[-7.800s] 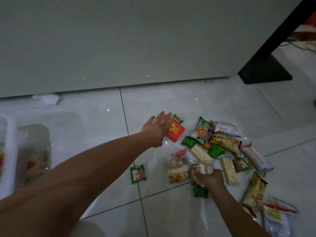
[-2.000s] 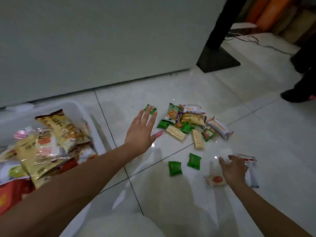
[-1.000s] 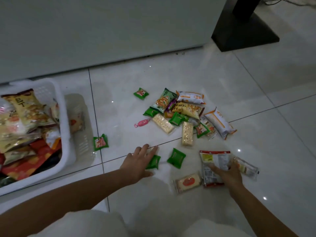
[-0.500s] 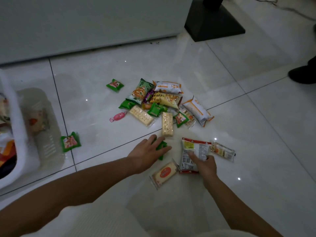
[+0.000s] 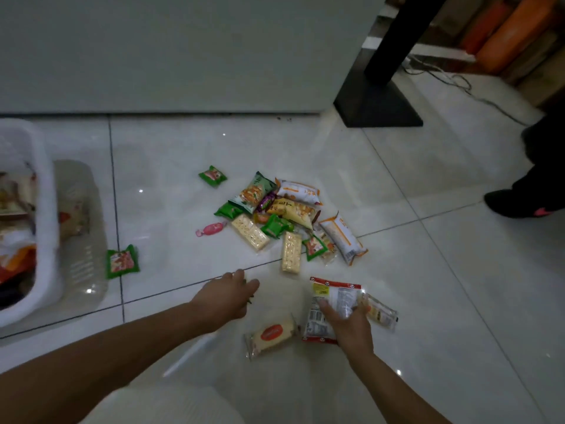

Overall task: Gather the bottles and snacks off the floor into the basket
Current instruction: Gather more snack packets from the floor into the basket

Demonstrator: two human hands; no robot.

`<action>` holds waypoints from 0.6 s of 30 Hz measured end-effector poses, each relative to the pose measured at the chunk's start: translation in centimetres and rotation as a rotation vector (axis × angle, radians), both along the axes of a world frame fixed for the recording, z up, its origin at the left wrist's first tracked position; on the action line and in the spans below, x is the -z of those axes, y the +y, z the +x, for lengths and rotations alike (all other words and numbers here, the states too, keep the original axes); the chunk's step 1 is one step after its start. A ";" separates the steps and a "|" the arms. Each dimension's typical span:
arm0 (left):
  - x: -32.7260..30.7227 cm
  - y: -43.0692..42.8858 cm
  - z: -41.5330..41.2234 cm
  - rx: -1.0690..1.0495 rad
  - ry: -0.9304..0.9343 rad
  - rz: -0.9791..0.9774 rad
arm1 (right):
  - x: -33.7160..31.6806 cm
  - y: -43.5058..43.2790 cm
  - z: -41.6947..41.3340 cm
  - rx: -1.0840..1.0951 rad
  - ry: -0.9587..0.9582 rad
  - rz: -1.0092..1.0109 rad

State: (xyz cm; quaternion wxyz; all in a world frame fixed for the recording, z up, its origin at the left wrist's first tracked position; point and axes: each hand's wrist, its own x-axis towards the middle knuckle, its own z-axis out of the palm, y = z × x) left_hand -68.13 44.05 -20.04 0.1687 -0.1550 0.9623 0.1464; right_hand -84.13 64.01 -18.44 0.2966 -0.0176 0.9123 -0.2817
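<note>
Since half a sec ago the left hand (image 5: pixel 228 296) closed over the two small green packets near the tile joint; only a bit of green shows under its fingers now, so I judge it holds at least one, but I cannot tell the grip for sure. Right hand (image 5: pixel 347 324) moved little: it presses on the red-edged clear packet (image 5: pixel 331 304), fingers spread over it, thumb side near a small yellow packet (image 5: pixel 380 312) just beside. Whether it is pinched or only covered, cannot tell.

Basket (image 5: pixel 46 215) stands at the left edge of view, white, already with many snack bags inside, well apart from both hands. Main pile of snacks (image 5: pixel 284 215) lies on the floor (image 5: pixel 443 286) beyond the hands: green bags, cracker packs, orange-white bars, a pink candy (image 5: pixel 211 229). Loose ones: a green packet (image 5: pixel 121 262) near the basket, another green one (image 5: pixel 213 175) further back, and a cake w/ red label (image 5: pixel 272 335) between the two hands. No bottles visible.

Step in hand: picking up the nearest loose items, one per hand. Task is maybe half done, judging by the basket.

Next move calls for lifting both hands w/ the packets secure, then swinging left to drop them in the basket. Thin slippery wrappers on glossy tile can slide out, so a firm pinch is needed first.
</note>
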 end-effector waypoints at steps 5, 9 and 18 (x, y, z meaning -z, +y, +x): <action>-11.4 -11.0 8.1 -0.389 0.509 -0.205 | -7.2 -13.6 -0.7 -0.351 0.134 -0.119; -20.3 -20.5 18.7 -0.824 0.719 -0.477 | -13.7 -28.5 5.2 -0.671 0.187 -0.272; -10.7 -20.1 31.8 -1.088 -0.010 -0.144 | -13.7 -38.9 27.1 -1.220 -0.058 -0.216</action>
